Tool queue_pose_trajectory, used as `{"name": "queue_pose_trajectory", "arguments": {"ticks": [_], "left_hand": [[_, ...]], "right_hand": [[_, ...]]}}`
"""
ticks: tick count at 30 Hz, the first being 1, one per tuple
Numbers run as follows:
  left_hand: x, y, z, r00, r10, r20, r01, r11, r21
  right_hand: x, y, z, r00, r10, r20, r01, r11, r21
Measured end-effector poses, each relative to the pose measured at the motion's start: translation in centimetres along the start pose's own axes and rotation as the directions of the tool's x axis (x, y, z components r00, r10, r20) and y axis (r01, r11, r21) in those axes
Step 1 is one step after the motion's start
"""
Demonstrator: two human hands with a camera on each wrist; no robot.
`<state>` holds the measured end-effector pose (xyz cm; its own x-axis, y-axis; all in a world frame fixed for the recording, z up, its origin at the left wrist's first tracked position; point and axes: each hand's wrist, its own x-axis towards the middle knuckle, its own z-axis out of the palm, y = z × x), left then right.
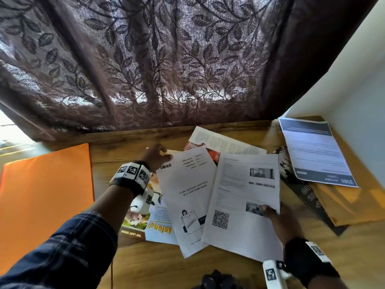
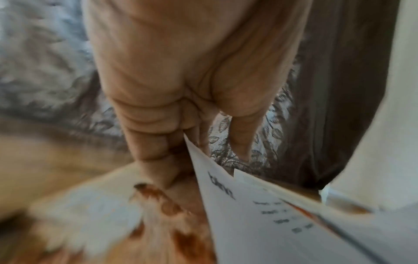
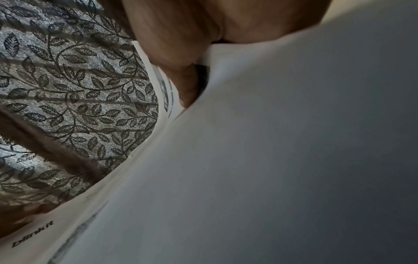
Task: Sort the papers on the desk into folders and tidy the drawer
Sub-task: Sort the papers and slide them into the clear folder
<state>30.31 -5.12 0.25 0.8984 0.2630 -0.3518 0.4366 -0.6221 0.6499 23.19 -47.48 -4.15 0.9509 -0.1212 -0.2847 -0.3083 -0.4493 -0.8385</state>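
Observation:
Loose papers lie overlapping on the wooden desk (image 1: 145, 265). My left hand (image 1: 163, 156) pinches the top left corner of the white "blinkit" sheet (image 1: 187, 197); in the left wrist view that corner (image 2: 226, 196) runs up between my thumb and fingers (image 2: 147, 142). My right hand (image 1: 268, 210) pinches the right edge of a printed sheet (image 1: 239, 197) with a QR code and small photos. The right wrist view shows my thumb (image 3: 181, 80) on top of this sheet (image 3: 271, 160), which is lifted and curved. An orange folder (image 1: 45, 195) lies flat at the left.
A yellow folder (image 1: 343, 205) at the right carries a dark-headed sheet (image 1: 316, 151), with a dark magazine (image 1: 302, 190) under its edge. A brochure (image 1: 220, 140), a book (image 1: 133, 224) and an "Island" sheet (image 1: 160, 226) lie underneath. Curtain (image 1: 166, 69) behind, white wall (image 1: 354, 80) right.

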Motion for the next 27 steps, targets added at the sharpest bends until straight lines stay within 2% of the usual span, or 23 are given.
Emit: {"name": "queue_pose_trajectory", "arguments": {"ticks": [1,3,5,8,11,13,14,15,17,19,22,23,27], "left_hand": [[-0.6,-0.8,0.1,0.999,-0.052,-0.005,0.051,0.987,-0.153],[-2.3,-1.9,0.6,0.992,-0.129,-0.002,0.115,0.89,-0.441],[-3.7,-2.9,1.5,0.986,-0.164,0.003,0.131,0.778,-0.615],[-5.2,-3.8,2.7,0.978,-0.206,-0.03,0.115,0.656,-0.746],[-6.0,-4.3,2.9,0.967,-0.252,-0.029,0.104,0.498,-0.861],[-6.9,-4.0,2.9,0.966,-0.26,0.002,0.106,0.387,-0.916],[-7.4,-3.8,3.0,0.973,-0.23,0.031,0.115,0.361,-0.925],[-7.9,-3.8,3.1,0.979,-0.192,0.07,0.137,0.364,-0.921],[-8.6,-4.2,3.6,0.981,-0.136,0.141,0.187,0.436,-0.881],[-9.2,-4.5,4.1,0.974,-0.113,0.198,0.228,0.507,-0.831],[-9.5,-4.8,4.5,0.962,-0.086,0.258,0.261,0.563,-0.785],[-9.4,-4.9,4.5,0.964,-0.085,0.252,0.252,0.594,-0.764],[-8.1,-4.8,3.6,0.992,-0.028,0.123,0.09,0.84,-0.536]], "right_hand": [[-0.1,-0.1,0.0,1.0,-0.004,-0.003,0.004,1.0,0.003],[-0.3,-0.4,0.0,1.0,-0.018,-0.011,0.018,1.0,-0.001],[-0.4,-0.4,0.1,0.999,-0.034,-0.014,0.034,0.999,0.011],[-0.2,-0.2,0.1,0.999,-0.04,-0.01,0.041,0.999,0.013],[-0.1,-0.2,0.2,0.999,-0.052,-0.003,0.052,0.999,0.014],[-0.2,-0.3,0.1,0.998,-0.066,0.002,0.066,0.998,0.016],[-0.2,-0.4,0.1,0.997,-0.075,0.001,0.075,0.997,0.009],[-0.2,-0.4,0.1,0.997,-0.078,0.002,0.078,0.997,0.003],[-0.2,-0.3,0.1,0.997,-0.078,-0.002,0.078,0.997,-0.004],[-0.3,-0.4,0.1,0.996,-0.084,-0.006,0.084,0.996,-0.003],[-0.3,-0.4,0.1,0.997,-0.075,-0.006,0.076,0.997,0.009],[-0.4,-0.7,0.1,0.998,-0.065,-0.007,0.065,0.998,0.025],[-0.9,-2.2,-0.4,0.997,-0.078,0.027,0.075,0.992,0.105]]}}
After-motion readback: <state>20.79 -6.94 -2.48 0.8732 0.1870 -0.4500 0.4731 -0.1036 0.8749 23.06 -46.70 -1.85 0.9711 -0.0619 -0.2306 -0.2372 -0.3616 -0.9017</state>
